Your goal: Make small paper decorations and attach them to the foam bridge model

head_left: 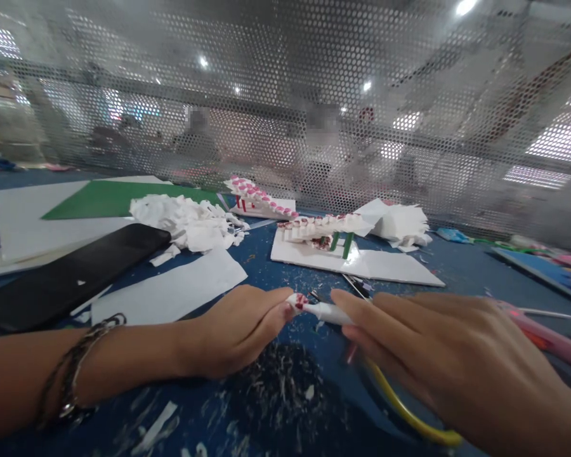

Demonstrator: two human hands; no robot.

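Note:
My left hand [240, 330] is closed in a pinch on a tiny white piece with red marks [297, 301], a beaded bracelet [73, 374] on its wrist. My right hand [438, 355] has its fingers wrapped round a white pen-like tool [326, 311] whose tip meets that piece. Both hands rest low over the blue table [266, 406], which is strewn with white scraps. A yellow cord [409, 416] curls under my right hand.
A white foam model [323, 231] with red dots and green legs stands on a white sheet ahead. A second one [254, 197] lies behind it. A black phone [66, 276], shredded white paper [185, 222], white and green sheets lie left. A perforated metal screen [285, 95] closes the back.

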